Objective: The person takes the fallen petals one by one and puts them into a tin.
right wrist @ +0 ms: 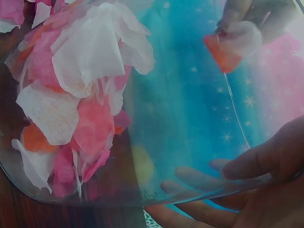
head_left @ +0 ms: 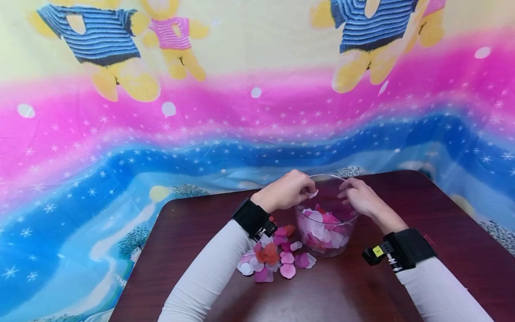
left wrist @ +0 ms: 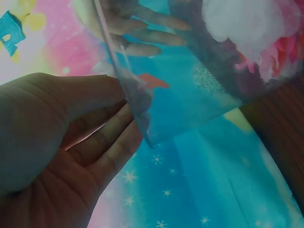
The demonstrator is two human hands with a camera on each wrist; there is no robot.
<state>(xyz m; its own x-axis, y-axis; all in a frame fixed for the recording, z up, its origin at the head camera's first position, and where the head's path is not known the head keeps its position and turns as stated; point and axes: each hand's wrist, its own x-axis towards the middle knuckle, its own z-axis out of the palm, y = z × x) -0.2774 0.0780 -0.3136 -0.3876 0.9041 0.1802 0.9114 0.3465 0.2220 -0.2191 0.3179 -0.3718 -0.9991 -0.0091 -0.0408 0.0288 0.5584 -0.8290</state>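
The left hand point(head_left: 287, 190) is pinching white and orange petals point(head_left: 312, 194) at the rim of the clear container point(head_left: 330, 224), which is standing just to its right. The right hand point(head_left: 362, 197) is gripping the container's opposite edge. Below and between both hands, a petal heap point(head_left: 322, 230) is lying inside. Under the left wrist, loose petals point(head_left: 265, 255) are lying on the dark table point(head_left: 322, 290); beyond both hands, a patterned cloth point(head_left: 241, 116) is hanging.

container point(head_left: 351, 231): smooth, glossy, clear | petals point(head_left: 270, 254): matt, papery | tabletop point(head_left: 318, 295): glossy wood-look | backdrop point(head_left: 249, 116): cloth
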